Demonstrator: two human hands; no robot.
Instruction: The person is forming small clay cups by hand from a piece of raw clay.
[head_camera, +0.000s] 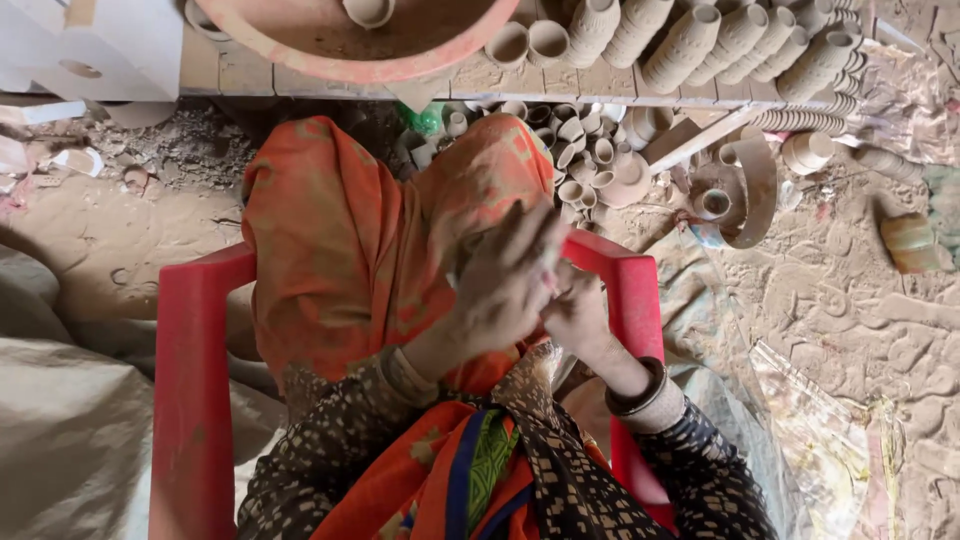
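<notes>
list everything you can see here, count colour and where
clay cups: many, tan, stacked in rows on the wooden bench at top, more loose under it
round basin: one, reddish, top centre, a small cup inside
white block: one, top left
plastic chair: one, red, centre
orange cloth: one, over the lap
plastic sheet: one, clear, right on the muddy ground
left hand: clay-smeared, pressed against the right hand, anything between them is hidden
right hand: clay-smeared, dark bangle at the wrist

Pottery workshop (stacked clay cups (690, 45))
</notes>
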